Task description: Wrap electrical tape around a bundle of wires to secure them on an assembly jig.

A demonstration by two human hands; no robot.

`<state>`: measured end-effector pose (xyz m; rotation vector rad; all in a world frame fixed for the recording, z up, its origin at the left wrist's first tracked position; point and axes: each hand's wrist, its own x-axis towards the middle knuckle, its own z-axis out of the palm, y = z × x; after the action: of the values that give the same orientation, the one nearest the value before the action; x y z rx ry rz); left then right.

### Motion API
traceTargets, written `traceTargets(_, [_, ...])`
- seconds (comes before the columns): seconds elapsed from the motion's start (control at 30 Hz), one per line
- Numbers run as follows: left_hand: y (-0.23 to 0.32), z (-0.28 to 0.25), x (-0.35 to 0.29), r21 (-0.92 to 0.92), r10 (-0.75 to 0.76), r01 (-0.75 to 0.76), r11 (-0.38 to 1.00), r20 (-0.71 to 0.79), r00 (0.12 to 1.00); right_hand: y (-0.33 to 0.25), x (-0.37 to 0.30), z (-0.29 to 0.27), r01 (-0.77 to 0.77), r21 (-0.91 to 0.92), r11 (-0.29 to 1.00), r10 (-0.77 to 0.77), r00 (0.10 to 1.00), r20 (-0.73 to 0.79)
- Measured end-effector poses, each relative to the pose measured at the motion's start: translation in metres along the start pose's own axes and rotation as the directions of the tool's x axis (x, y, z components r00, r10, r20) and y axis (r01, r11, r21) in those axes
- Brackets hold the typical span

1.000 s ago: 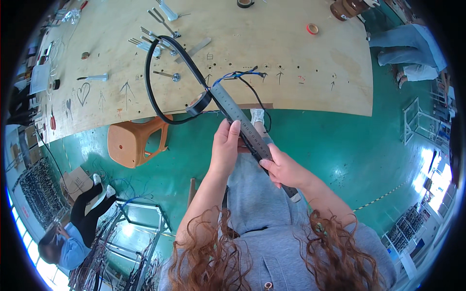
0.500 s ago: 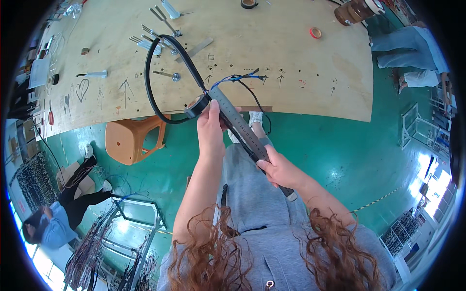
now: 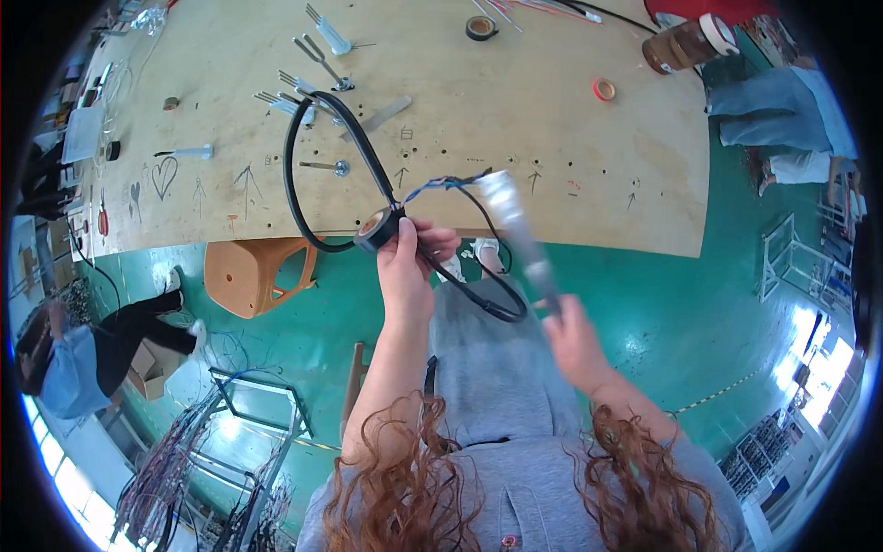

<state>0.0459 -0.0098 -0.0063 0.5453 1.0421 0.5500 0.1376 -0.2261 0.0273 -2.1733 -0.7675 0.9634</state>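
Near the table's front edge, my left hand (image 3: 406, 271) pinches a looped black cable (image 3: 362, 138), its other fingers partly spread. A roll of black tape (image 3: 375, 228) sits against the cable at my left thumb. Thin blue and black wires (image 3: 441, 184) come out of the cable there and point right. A black length of it bends back below my hand over my lap. To the right, my right hand (image 3: 574, 342) is closed on one end of a steel ruler (image 3: 520, 230). Motion smears the ruler, which tilts up toward the table, apart from the cable.
On the wooden table (image 3: 635, 184) stand several pronged metal fixtures (image 3: 345, 83). Farther back are another black tape roll (image 3: 480, 28), a red tape roll (image 3: 603, 89) and a brown jar (image 3: 676, 48). An orange stool (image 3: 241, 276) is at the left. Other people are at both sides.
My right hand has lifted the ruler off the cable and swung it to the right. My left hand keeps hold of the cable, and its lower part now hangs in a bend.
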Motion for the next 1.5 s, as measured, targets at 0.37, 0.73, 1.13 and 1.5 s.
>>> traceTargets(0.37, [-0.005, 0.011, -0.003, 0.058, 0.135, -0.128, 0.990, -0.138, 0.981, 0.089, 0.162, -0.102, -0.096, -0.660, 0.745, -0.026, 0.985, -0.173])
traceTargets(0.73, [0.023, -0.007, -0.013, 0.231, 0.171, -0.109, 0.967, -0.269, 0.948, -0.062, 0.214, -0.045, 0.339, 0.037, 0.940, -0.298, 0.766, 0.569])
traceTargets(1.13, [0.029, -0.021, -0.002, 0.009, -0.041, 0.044, 0.999, -0.232, 0.972, -0.117, 0.161, -0.009, 0.600, -0.035, 0.799, -0.394, 0.567, 0.724])
traceTargets(1.5, [0.033, -0.031, 0.009, -0.189, -0.313, 0.325, 0.927, 0.090, 0.946, -0.114, 0.173, 0.004, 0.424, 0.100, 0.900, -0.389, 0.680, 0.621])
